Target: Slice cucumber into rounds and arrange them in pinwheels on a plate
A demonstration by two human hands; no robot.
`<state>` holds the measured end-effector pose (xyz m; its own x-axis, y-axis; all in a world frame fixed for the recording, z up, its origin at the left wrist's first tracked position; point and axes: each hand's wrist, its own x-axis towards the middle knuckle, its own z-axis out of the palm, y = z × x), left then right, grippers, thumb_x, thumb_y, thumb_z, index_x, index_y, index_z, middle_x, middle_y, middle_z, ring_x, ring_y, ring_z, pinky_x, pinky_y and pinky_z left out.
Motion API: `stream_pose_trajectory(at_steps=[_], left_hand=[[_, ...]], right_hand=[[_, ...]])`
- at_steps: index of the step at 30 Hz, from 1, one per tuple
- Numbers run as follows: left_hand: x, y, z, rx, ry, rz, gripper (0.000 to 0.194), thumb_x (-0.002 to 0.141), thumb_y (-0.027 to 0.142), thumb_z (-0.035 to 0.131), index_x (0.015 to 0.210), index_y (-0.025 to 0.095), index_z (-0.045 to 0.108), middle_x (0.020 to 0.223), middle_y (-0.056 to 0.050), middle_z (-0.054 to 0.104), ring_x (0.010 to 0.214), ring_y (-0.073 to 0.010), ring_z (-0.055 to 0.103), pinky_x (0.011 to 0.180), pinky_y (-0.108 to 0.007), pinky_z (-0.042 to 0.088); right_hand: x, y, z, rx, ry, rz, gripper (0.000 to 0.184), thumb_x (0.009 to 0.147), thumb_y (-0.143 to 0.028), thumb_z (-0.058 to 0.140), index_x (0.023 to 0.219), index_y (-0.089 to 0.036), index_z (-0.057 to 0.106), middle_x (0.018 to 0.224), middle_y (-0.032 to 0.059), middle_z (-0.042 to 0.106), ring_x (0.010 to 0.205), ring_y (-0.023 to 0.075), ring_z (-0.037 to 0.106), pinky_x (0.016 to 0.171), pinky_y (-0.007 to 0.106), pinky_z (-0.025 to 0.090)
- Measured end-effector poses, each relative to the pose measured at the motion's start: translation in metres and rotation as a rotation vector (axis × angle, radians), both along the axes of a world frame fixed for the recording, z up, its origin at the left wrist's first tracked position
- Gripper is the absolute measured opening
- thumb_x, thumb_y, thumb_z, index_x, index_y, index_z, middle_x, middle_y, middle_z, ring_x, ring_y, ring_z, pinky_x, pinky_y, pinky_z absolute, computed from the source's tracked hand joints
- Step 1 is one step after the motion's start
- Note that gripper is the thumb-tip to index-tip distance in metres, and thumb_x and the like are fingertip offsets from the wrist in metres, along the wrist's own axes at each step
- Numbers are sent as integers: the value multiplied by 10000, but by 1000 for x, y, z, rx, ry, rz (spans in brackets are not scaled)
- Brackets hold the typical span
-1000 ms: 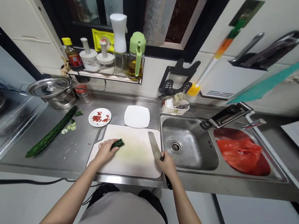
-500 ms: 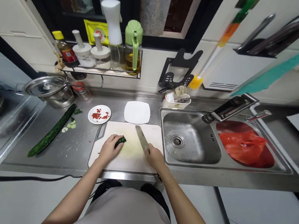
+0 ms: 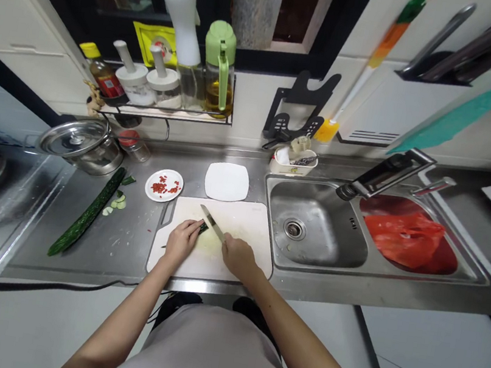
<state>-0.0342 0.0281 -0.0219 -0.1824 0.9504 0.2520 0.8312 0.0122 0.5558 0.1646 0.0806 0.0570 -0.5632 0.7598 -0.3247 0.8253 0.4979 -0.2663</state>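
Observation:
On the white cutting board, my left hand has its fingers closed on a short dark-green cucumber piece, mostly covered by the fingers. My right hand grips the handle of a kitchen knife. The blade slants up and left across the board, close against the cucumber piece; whether it cuts in cannot be made out. Left of the board lies a long whole cucumber, with several pale green slices and peel scraps beside it. A round plate holds chopped red bits.
Behind the board sits a white square plate. To the right are a steel sink and a red plastic bag in the second basin. A lidded pot and a red-capped jar stand back left, below a condiment shelf.
My right hand has brought the knife leftward, from the open board to the cucumber piece. My left hand stays around the piece. The view has shifted slightly.

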Motion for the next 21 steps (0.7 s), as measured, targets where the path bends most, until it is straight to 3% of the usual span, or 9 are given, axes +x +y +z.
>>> stream_pose_trajectory(at_steps=[12, 21], left_hand=[[1, 0, -1, -7, 48, 16, 307, 929, 248, 481, 1180, 258, 657, 1053, -50, 665, 925, -155, 630, 791, -260, 506], [1, 0, 0, 6, 38, 1, 314, 938, 257, 469, 1197, 259, 647, 1047, -53, 664, 934, -153, 627, 841, -272, 505]], right_hand=[[-11, -3, 10, -84, 4, 6, 337, 941, -186, 305, 1169, -126, 547, 901, 130, 678, 894, 212, 640, 762, 292, 454], [-17, -6, 11, -117, -35, 12, 319, 929, -151, 324, 1164, -105, 534, 895, 154, 676, 897, 226, 659, 751, 308, 487]])
